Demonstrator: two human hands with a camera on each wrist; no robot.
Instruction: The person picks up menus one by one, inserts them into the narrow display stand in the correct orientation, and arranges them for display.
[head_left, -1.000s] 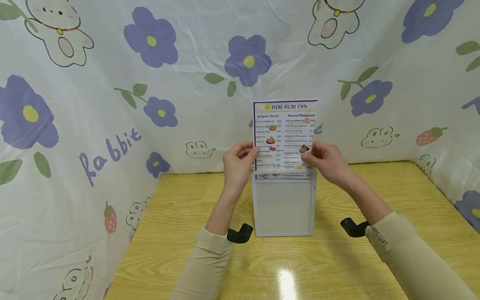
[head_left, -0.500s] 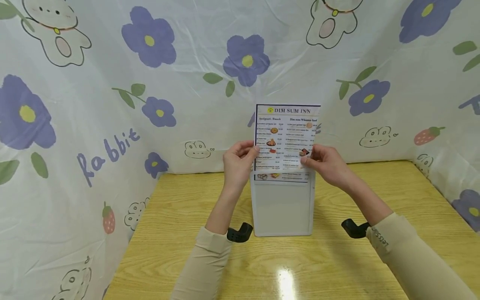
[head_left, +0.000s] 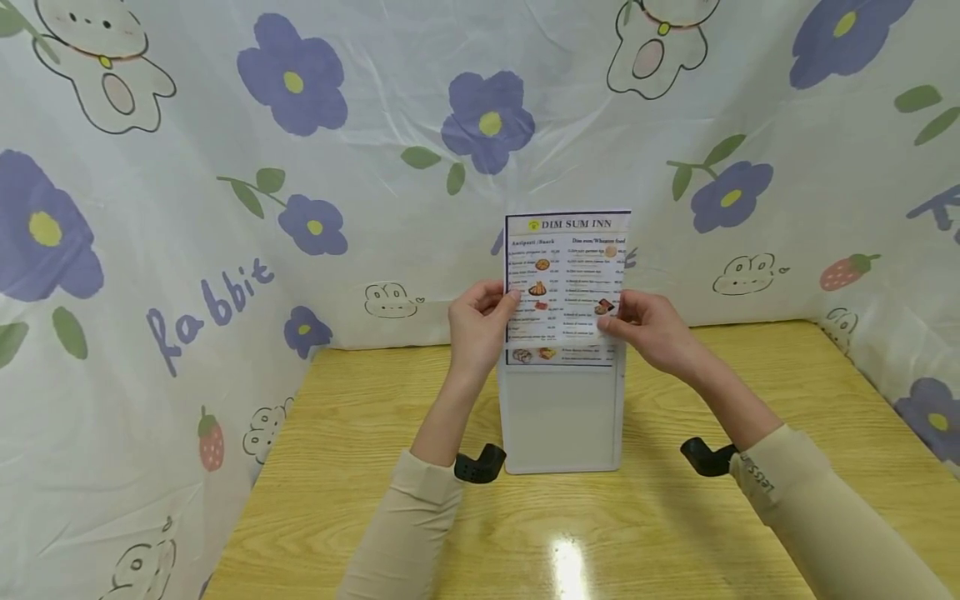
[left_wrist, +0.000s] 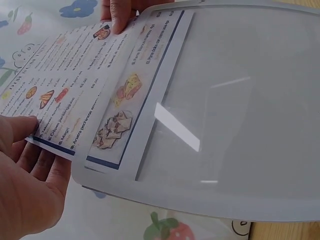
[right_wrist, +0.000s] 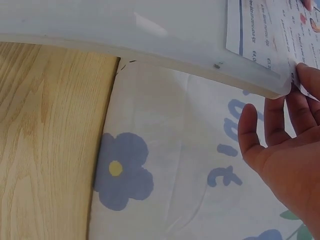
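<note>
A printed menu sheet (head_left: 567, 271) headed "DIM SUM INN" stands upright, its lower strip inside the top of a white-framed display holder (head_left: 561, 425) with a clear front. My left hand (head_left: 477, 327) pinches the menu's left edge between thumb and fingers. At the opposite edge, my right hand (head_left: 660, 335) pinches it the same way. In the left wrist view, the menu's bottom strip (left_wrist: 135, 90) lies behind the clear panel, while the upper part is outside. Seen from the right wrist, the fingers of my right hand (right_wrist: 295, 145) are beside the holder's top corner.
The holder stands on a yellow wood-grain table (head_left: 375, 417). Behind and to the sides hangs a white curtain (head_left: 390, 100) with purple flowers and rabbits. A black device (head_left: 480, 464) is worn at the left wrist, another black device (head_left: 708, 457) at the right.
The menu has slid slightly down, so a bit more of its lower strip shows behind the holder's clear front. Both hands keep their hold on its edges.
</note>
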